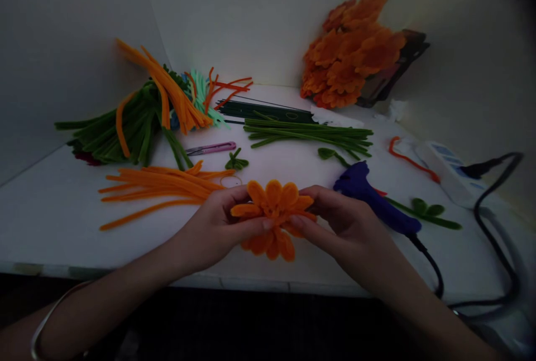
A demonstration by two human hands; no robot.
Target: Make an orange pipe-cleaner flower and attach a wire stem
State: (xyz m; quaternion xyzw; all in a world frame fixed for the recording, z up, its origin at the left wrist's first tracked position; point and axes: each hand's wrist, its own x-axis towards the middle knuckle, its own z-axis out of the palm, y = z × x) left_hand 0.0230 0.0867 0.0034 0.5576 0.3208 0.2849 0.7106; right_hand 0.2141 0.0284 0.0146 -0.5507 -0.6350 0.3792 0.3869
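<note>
Two hands near the bottom edge: what are they doing?
– Both are closed on one orange flower (274,213) made of fuzzy pipe cleaners. The left hand (218,227) pinches its left petals, and the right hand (343,224) pinches the right side. Their fingertips almost meet under the bloom, which is held just above the near edge of a white table (62,238).

How finished does that flower look?
– Its petals are looped and fanned out in a full ring. No green stem or leaf shows on it, so by my judgement the bloom is shaped and the stem is not yet added.

What lies close by?
– Just beside the right hand is a blue glue gun (372,196) with a black cord (431,266) trailing off the table. Beyond the left hand is a loose row of orange pipe cleaners (163,185), unbent.

And farther out?
– Pink snips (211,148) and a small green leaf piece (237,161) sit mid-table, and long green stems (310,133) lie behind them. At the far left is a mixed bundle of green and orange pipe cleaners (129,121). At the far right, against the wall, a heap of orange flowers (352,54) looks complete. A white power strip (448,171) sits at the right edge. Plenty of raw material remains.
</note>
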